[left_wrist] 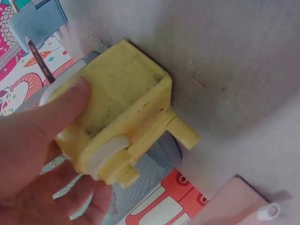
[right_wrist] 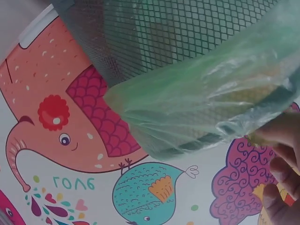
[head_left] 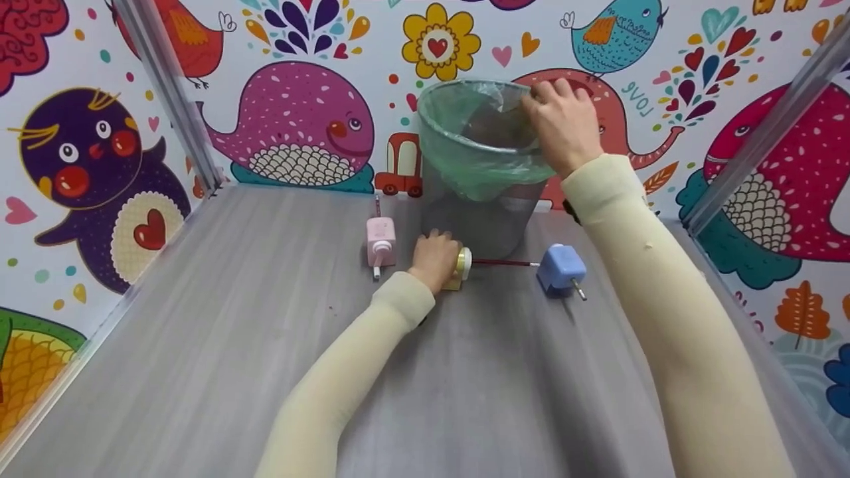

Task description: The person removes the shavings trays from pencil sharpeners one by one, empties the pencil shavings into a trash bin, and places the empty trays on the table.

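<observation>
One yellow sharpener [left_wrist: 124,86] was gripped by the left hand [head_left: 435,260] near the mesh bin [head_left: 458,216]; right hand [head_left: 568,126] was by its top (couldn't tell if grasping).

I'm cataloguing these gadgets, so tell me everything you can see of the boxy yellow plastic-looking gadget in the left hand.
The boxy yellow plastic-looking gadget has dark smudges, a stubby yellow peg and a white ring around a yellow knob. The left hand grips it, thumb on one broad face, before the gray mesh bin. It appears to rest on the gray tabletop.
</observation>
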Motion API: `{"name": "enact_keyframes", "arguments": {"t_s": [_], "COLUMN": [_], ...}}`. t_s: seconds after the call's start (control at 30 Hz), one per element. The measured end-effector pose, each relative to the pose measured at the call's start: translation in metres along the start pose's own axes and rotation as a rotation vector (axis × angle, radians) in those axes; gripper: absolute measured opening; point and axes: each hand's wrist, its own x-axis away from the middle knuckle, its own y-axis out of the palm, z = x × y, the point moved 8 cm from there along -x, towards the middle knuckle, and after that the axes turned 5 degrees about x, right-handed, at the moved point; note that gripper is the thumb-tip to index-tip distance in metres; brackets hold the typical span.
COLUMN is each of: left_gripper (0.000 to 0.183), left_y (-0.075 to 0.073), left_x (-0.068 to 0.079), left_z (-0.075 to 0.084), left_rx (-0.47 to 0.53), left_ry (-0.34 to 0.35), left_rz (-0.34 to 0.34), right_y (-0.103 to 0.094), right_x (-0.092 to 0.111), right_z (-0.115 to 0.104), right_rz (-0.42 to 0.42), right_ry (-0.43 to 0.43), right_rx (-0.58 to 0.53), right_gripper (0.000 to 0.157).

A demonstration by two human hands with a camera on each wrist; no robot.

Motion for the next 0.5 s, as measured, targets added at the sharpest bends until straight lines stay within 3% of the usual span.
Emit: {"name": "enact_keyframes", "arguments": {"t_s": [0.27, 0.5], "left_gripper": [0.041, 0.042], "left_y": [0.0003, 0.0005], "left_x": [-0.0023, -0.0009], "left_z": [0.0013, 0.0006], "left_rx": [0.004, 0.01], "left_ry": [0.007, -0.005], "left_rz": [-0.02, -0.016], "right_y": [0.0077, 0.0086], "right_x": [-0.0009, -0.0011], "right_z": [-0.0044, -0.0046], "right_rz": [-0.094, -0.123], "right_ry": [-0.07, -0.073], "right_rx": [0.053, 0.055], "right_gripper": [0.047, 0.05]}}
